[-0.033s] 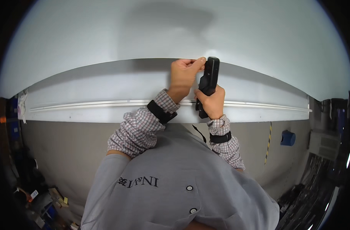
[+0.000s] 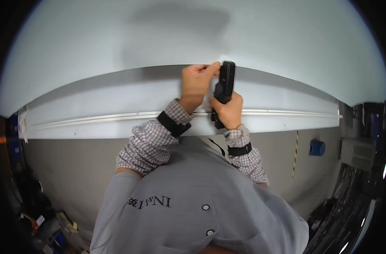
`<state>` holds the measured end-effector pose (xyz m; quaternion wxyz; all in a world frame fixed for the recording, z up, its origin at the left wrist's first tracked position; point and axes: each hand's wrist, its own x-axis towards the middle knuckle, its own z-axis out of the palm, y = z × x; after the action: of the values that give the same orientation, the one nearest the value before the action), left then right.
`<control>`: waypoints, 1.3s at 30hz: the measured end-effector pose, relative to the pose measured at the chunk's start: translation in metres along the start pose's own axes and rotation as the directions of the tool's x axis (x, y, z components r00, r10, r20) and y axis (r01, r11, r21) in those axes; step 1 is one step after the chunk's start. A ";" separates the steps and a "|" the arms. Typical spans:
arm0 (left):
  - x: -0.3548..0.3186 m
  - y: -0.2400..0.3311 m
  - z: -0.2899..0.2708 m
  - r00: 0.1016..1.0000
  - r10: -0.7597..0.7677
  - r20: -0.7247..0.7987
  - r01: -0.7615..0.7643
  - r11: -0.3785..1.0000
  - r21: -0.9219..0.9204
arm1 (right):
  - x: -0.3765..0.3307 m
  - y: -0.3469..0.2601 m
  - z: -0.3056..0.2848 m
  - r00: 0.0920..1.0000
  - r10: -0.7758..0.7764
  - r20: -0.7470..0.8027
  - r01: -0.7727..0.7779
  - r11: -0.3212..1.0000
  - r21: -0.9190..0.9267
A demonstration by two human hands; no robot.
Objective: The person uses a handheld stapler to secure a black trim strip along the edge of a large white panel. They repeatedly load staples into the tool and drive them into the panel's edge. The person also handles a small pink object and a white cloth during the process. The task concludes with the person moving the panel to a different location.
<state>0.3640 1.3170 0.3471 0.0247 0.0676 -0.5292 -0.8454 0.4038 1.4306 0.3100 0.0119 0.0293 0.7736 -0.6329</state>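
A large pale sheet (image 2: 282, 38) spans the far side, its near edge curving across above a white ledge. At that edge, the thumb and index finger of my left hand (image 2: 196, 81) are pinched together and appear to grip the sheet's border. Just to the right, my right hand (image 2: 229, 111) is wrapped round the lower part of a long black stapler-like hand tool (image 2: 225, 82). The tool's head points away from me and meets the sheet's edge beside my left fingertips. What lies under the head is hidden.
A thin metal rail (image 2: 282, 113) runs along the white ledge (image 2: 100, 132) beneath my hands. On the floor at right are a blue stool-like object (image 2: 317, 147) and yellow-black tape (image 2: 295, 154). Cluttered shelving stands at far left, dark stacked lengths at lower right.
Both hands and the black tool sit slightly further left in the picture, and the whole view has shifted a little. The holds look the same.
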 end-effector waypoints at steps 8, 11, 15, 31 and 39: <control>0.002 0.018 -0.039 0.999 0.026 -0.032 -0.024 0.999 0.042 | -0.007 -0.019 0.007 0.991 -0.011 0.134 -0.010 0.988 0.155; 0.005 0.040 -0.065 0.989 0.105 -0.104 -0.097 0.992 0.085 | -0.007 -0.018 0.016 0.983 -0.051 0.177 0.035 0.995 0.091; 0.006 0.062 -0.085 0.966 0.169 -0.195 -0.161 0.985 0.055 | -0.005 -0.024 0.026 0.959 -0.165 0.232 0.161 0.986 0.036; 0.011 0.037 -0.028 0.993 0.113 -0.029 -0.111 0.991 0.068 | -0.003 -0.048 0.029 0.983 -0.072 0.171 0.041 0.982 0.182; 0.007 0.038 -0.031 0.992 0.127 -0.015 -0.126 0.989 0.075 | -0.001 -0.048 0.033 0.987 -0.054 0.149 0.036 0.992 0.118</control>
<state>0.3599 1.2718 0.3669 0.0810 0.0433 -0.5632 -0.8212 0.4017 1.3884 0.3500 0.0548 -0.0358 0.7333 -0.6767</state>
